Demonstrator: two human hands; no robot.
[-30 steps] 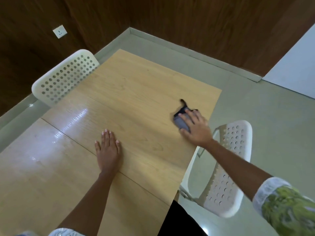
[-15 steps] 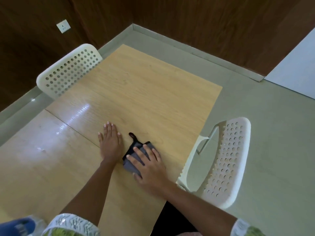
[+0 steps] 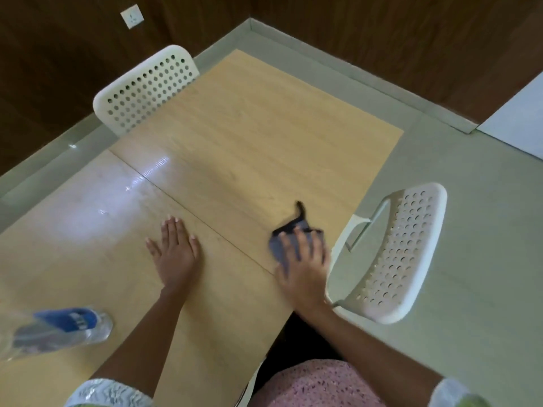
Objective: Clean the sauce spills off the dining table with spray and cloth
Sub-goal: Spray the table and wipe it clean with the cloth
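Spray bottle (image 3: 58, 327) at far left, lying tilted on the table (image 3: 249, 136), well left of the left hand and nearer the person than it; clear plastic, blue label, blurred, cap end cut off by the frame edge. White perforated chair (image 3: 147, 89) beyond the left hand, pushed against the far-left table edge. Wall socket (image 3: 132, 16) on the dark wood wall beyond that chair. Glare patch on the tabletop just left of and beyond the left hand. Left hand (image 3: 174, 251) flat on the table, palm down, fingers straight and close together, holding nothing. A seam between 2 table panels runs diagonally between the 2 hands. Cloth (image 3: 283, 245) to the right of the left hand, grey-blue with a dark edge, on the table near its right edge; 1 dark corner sticks up beyond the fingers. Right hand (image 3: 302, 268) lies on the cloth, fingers spread and fairly straight, pressing it to the table; hand is motion-blurred. No sauce marks can be made out near either hand. 2nd white perforated chair (image 3: 405, 251) just right of the right hand, beside the table edge. Grey floor (image 3: 470, 318) further right.
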